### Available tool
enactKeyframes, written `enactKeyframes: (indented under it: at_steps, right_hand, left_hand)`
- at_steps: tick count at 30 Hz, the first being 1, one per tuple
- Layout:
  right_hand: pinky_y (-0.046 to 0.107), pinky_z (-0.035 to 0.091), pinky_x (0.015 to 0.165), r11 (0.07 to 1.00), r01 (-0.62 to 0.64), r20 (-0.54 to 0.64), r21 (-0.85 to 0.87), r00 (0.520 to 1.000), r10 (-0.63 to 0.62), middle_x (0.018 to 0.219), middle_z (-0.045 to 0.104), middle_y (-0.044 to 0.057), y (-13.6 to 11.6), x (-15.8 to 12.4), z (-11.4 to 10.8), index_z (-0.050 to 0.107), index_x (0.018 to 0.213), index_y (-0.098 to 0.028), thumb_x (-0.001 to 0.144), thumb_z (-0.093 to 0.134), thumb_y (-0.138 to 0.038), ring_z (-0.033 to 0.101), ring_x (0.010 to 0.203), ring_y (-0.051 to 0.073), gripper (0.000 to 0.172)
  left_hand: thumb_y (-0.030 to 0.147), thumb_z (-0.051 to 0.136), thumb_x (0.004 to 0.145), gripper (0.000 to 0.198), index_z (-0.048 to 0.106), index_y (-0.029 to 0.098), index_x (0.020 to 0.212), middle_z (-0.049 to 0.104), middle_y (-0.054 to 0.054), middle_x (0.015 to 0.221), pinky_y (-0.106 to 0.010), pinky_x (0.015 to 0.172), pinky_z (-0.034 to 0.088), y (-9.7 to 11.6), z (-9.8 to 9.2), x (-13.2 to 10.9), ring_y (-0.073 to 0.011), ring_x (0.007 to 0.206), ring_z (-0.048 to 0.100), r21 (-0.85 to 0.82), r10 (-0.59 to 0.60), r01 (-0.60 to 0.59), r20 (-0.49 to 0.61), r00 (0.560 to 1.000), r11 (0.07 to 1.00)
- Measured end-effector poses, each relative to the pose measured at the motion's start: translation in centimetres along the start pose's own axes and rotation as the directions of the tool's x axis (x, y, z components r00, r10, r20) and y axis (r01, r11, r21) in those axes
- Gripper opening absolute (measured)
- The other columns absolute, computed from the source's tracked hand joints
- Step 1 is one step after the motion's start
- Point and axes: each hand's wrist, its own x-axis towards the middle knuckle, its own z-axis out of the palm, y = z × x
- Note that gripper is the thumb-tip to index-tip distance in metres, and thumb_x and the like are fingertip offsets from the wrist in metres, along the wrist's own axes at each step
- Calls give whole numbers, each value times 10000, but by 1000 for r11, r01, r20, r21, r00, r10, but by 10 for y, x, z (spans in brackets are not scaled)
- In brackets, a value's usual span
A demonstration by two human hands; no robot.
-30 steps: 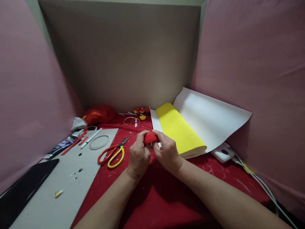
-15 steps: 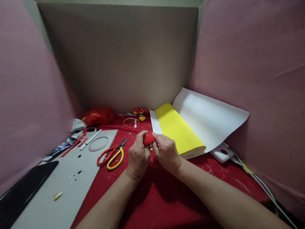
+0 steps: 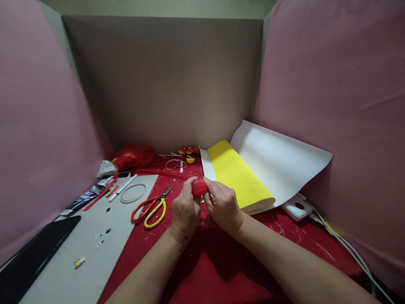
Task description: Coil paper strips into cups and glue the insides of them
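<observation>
A small rounded red piece with a ribbed surface (image 3: pixel 199 188), apparently corrugated paper, is pinched between my two hands at the middle of the view. My left hand (image 3: pixel 186 209) grips its left side, thumb and fingers closed. On the other side my right hand (image 3: pixel 223 203) presses its fingertips against the right edge. Its underside is hidden by the fingers. To the left of my left hand lie scissors (image 3: pixel 152 207) with one red and one yellow handle, blades partly apart. Small red-and-yellow rounded figures (image 3: pixel 189 150) and a yellow half-disc (image 3: pixel 190 161) sit at the back.
A folded yellow corrugated sheet (image 3: pixel 238 177) and a large white sheet (image 3: pixel 278 152) lie right of my hands. At left a grey board (image 3: pixel 91 249) bears a glue tube (image 3: pixel 87 197), paper bits and a black tablet-like slab (image 3: pixel 38 257). A white device with cables (image 3: pixel 296 207) is at right.
The red piece has been turned in the fingers, so that more of its rounded face shows. Both hands stay closed on it; the whole view has shifted slightly.
</observation>
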Motion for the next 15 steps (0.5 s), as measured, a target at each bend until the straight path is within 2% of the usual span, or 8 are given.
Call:
enactKeyframes:
  at_steps: [4, 10, 15]
  right_hand:
    - [326, 535, 737, 999, -1, -35, 39, 999, 2, 887, 693, 139, -1, -1, 1, 597, 1078, -60, 834, 413, -117, 654, 789, 214, 311]
    - [336, 541, 742, 997, -10, -35, 76, 999, 13, 819, 690, 143, -2, -2, 1, 586, 1104, -44, 843, 408, -120, 660, 780, 219, 326]
    - [321, 544, 722, 996, -15, -26, 88, 1000, 17, 852, 694, 126, 0, -2, 0, 587, 1093, -84, 856, 411, -129, 661, 769, 203, 299]
  left_hand:
    - [142, 429, 818, 236, 526, 171, 1031, 688, -52, 847, -246, 614, 491, 2, -1, -2, -167, 699, 657, -11, 21, -20, 17, 1000, 1000]
    - [122, 415, 822, 265, 513, 167, 1064, 684, -69, 923, -256, 661, 498, 3, -1, -3, -175, 770, 660, -20, 32, -32, 24, 999, 999]
    - [140, 418, 832, 287, 487, 156, 1109, 662, -97, 1014, -292, 719, 500, 4, 0, -2, -201, 853, 653, 2, 28, -28, 0, 1000, 1000]
